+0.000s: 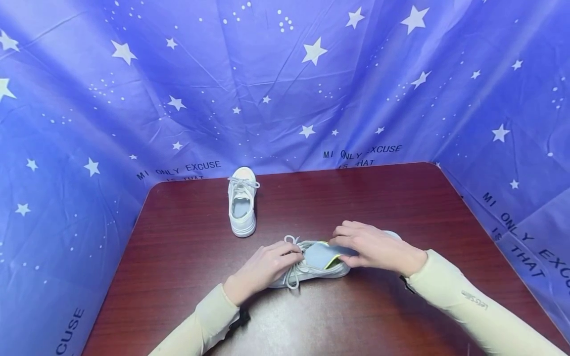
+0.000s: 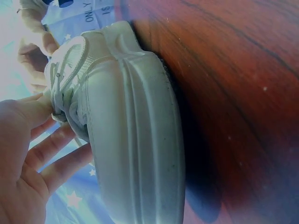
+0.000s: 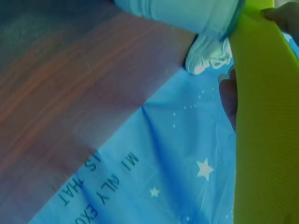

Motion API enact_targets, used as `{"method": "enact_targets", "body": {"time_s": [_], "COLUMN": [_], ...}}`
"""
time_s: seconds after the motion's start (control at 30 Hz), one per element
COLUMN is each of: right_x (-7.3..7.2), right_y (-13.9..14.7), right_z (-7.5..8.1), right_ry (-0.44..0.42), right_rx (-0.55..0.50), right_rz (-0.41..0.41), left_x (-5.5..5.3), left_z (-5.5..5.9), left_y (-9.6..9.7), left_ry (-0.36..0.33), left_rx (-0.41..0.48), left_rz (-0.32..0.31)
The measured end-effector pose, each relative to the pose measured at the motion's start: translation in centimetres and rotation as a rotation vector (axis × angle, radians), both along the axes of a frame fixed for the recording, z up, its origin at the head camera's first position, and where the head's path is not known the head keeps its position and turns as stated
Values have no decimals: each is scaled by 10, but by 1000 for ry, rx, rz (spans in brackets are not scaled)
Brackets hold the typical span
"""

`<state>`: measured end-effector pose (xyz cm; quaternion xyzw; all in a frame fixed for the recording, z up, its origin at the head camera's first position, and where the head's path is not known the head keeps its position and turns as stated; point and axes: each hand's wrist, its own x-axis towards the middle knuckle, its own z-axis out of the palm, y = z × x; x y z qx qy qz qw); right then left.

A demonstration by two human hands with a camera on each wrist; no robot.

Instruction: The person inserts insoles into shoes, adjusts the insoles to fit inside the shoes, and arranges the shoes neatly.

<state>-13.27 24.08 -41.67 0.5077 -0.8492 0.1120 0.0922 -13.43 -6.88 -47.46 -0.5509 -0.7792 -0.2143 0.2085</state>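
- The near shoe (image 1: pixel 311 267) lies across the bench (image 1: pixel 401 207) close to the person, toe to the left, between both hands.
- The left hand (image 1: pixel 262 269) rests at the laced front. In the left wrist view its fingers (image 2: pixel 56 144) lie nearly straight against the shoe's side, with the thumb up by the laces (image 2: pixel 60 93). It steadies rather than grips, so a push from the other side could slide the shoe along the smooth bench.
- The right hand (image 1: pixel 376 247) is over the heel opening, its fingers curled down onto the insole (image 1: pixel 322 254), which is blue on top and yellow-green underneath. The right wrist view shows the yellow-green face (image 3: pixel 261 116) with a fingertip on its top edge. It looks like a pinch, but how firm it is I cannot tell.
- The insole looks only partly seated, with its edge raised at the opening. If it is pressed in skewed, it may fold or bunch near the toe, where nothing can be seen.
- The loose laces (image 1: pixel 291 277) trail out by the left hand. They could catch under the insole or the fingers and drag the tongue inward.
- A second shoe (image 1: pixel 242 207) stands well apart toward the back of the bench, out of reach of any slip here.
- The starry cloth (image 1: pixel 285 89) hangs around the bench. It is not in the way.
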Motion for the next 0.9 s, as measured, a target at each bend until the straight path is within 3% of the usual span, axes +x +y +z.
{"method": "enact_targets", "body": {"time_s": [0.2,0.37,0.63,0.9], "right_x": [0,2,5,8], "right_y": [-13,-11,8,33], "right_z": [-11,-10,-3,2], "right_ry": [15,-10,-30,29], "right_rx": [29,71,111,93], "right_rz": [-9,-68,-135,-182], "left_x": [-1,0,-1,-1], "left_z": [-1,0,-1,0], "left_y": [0,0,1,1], "left_ry": [-5,1,10,-5], "left_rx": [13,14,22,16], "left_rz": [-4,-11,-22,-20]}}
